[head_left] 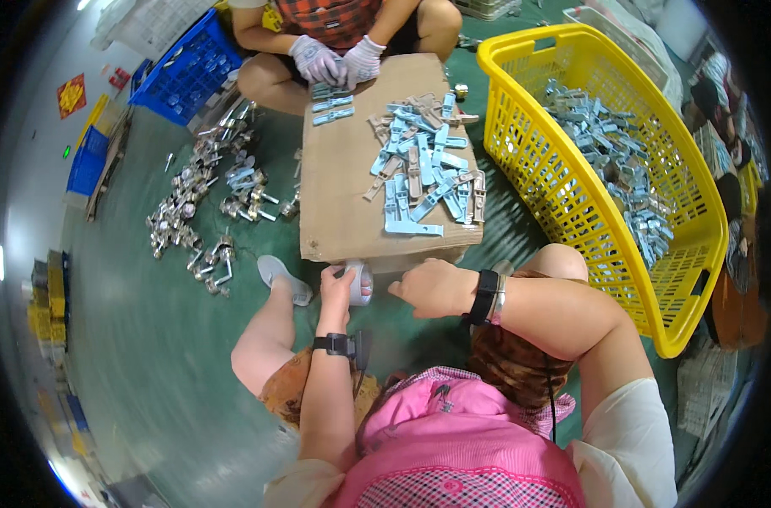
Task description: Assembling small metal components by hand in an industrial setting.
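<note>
head view: the left hand (pixel 335 288) is at the near edge of the box (pixel 343 199), toward its left corner, fingers bent beside a white ring-like thing (pixel 361 284); whether it grips that thing or only lies against it, i cannot tell. the right hand (pixel 434 288) is just to the right, below the same edge, its fingers curled in and the knuckles up; what it may hold is hidden. each wrist wears a dark band.

the clips (pixel 417 161), blue and brown-grey, lie in a loose heap on the right half of the box top, some across one another, a few lined up at the near end. across the box, a co-worker's gloved hands (pixel 339 66) are together over the far left corner, with a few blue clips in a row just in front of them.

to the right stands a yellow basket (pixel 534 165), partly filled with more clips and metal parts. other metal parts (pixel 182 203) are strewn over the green floor (pixel 165 356) to the left, near a blue basket (pixel 163 100).
</note>
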Motion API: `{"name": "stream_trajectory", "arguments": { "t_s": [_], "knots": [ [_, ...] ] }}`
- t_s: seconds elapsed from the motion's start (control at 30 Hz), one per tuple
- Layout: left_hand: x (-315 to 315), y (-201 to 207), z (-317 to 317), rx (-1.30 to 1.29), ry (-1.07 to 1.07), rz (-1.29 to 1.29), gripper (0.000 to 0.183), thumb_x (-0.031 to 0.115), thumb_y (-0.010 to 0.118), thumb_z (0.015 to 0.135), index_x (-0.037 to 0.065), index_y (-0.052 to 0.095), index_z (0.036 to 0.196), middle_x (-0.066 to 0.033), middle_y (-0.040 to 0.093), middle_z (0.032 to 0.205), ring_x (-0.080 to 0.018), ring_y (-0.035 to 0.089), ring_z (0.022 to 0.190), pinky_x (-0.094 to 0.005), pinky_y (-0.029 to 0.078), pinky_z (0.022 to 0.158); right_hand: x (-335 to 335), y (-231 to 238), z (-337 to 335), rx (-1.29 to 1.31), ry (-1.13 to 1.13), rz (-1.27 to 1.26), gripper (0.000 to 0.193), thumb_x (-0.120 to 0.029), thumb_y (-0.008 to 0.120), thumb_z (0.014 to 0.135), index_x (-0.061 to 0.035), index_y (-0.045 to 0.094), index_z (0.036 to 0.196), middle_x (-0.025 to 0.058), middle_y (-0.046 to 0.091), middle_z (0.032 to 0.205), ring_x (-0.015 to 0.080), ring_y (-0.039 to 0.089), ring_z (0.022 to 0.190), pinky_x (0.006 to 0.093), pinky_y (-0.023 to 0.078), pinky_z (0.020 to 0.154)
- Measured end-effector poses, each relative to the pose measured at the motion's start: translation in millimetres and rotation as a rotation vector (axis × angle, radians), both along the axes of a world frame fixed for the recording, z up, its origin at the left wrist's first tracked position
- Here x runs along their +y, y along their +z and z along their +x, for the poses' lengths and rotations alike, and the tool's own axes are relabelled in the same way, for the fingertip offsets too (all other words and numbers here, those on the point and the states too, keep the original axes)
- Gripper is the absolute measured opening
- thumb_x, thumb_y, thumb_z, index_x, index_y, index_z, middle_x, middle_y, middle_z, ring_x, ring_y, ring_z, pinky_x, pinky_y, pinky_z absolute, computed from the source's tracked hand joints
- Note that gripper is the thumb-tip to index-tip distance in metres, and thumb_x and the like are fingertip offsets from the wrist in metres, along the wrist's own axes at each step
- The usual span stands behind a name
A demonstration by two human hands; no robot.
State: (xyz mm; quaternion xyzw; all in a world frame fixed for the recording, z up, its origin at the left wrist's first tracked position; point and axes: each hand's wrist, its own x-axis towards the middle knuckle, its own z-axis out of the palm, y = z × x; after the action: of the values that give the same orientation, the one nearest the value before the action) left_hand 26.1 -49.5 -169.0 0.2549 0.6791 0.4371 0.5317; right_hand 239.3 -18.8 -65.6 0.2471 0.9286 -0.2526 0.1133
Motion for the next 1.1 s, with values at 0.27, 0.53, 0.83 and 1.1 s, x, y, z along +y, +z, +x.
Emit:
{"name": "stream_trajectory", "arguments": {
  "t_s": [0.27, 0.53, 0.83, 1.1],
  "knots": [
    [-2.3, 3.0, 2.5, -0.070, 0.003, 0.004, 0.040, 0.008, 0.052, 0.085, -0.006, 0.030, 0.116, -0.0219, 0.060, 0.078, -0.0251, 0.061, 0.057, -0.0339, 0.051, 0.048, -0.2, -5.5, 0.6, 0.001, -0.026, 0.016, 0.031, -0.013, 0.060, 0.070, -0.0014, 0.058, 0.098, 0.0157, 0.063, 0.079, 0.0325, 0.062, 0.078, 0.0424, 0.050, 0.065],
    [1.2, 7.6, 1.6, -0.070, -0.040, -0.046, 0.037, 0.008, 0.051, 0.085, -0.004, 0.031, 0.114, -0.0217, 0.059, 0.076, -0.0251, 0.061, 0.055, -0.0329, 0.049, 0.046, -0.2, -8.9, 1.5, -0.052, -0.016, -0.004, 0.049, -0.022, 0.063, 0.072, -0.0055, 0.052, 0.117, 0.0160, 0.064, 0.087, 0.0332, 0.062, 0.080, 0.0413, 0.050, 0.069],
    [3.1, 3.5, 1.5, -0.051, -0.046, -0.010, 0.036, 0.008, 0.051, 0.084, -0.004, 0.034, 0.113, -0.0200, 0.060, 0.074, -0.0229, 0.060, 0.053, -0.0320, 0.049, 0.046, -2.4, -1.3, 1.6, -0.039, 0.008, 0.021, 0.048, -0.022, 0.064, 0.072, -0.0056, 0.052, 0.116, 0.0156, 0.063, 0.085, 0.0325, 0.062, 0.080, 0.0414, 0.050, 0.069],
    [3.1, 6.6, 3.3, -0.022, -0.033, -0.015, 0.034, 0.007, 0.052, 0.083, -0.003, 0.037, 0.112, -0.0193, 0.060, 0.073, -0.0221, 0.060, 0.051, -0.0318, 0.049, 0.045, -2.5, -1.5, 2.3, -0.033, 0.013, 0.019, 0.049, -0.021, 0.064, 0.071, -0.0047, 0.053, 0.116, 0.0156, 0.063, 0.085, 0.0322, 0.062, 0.081, 0.0411, 0.050, 0.070]
  ]
}}
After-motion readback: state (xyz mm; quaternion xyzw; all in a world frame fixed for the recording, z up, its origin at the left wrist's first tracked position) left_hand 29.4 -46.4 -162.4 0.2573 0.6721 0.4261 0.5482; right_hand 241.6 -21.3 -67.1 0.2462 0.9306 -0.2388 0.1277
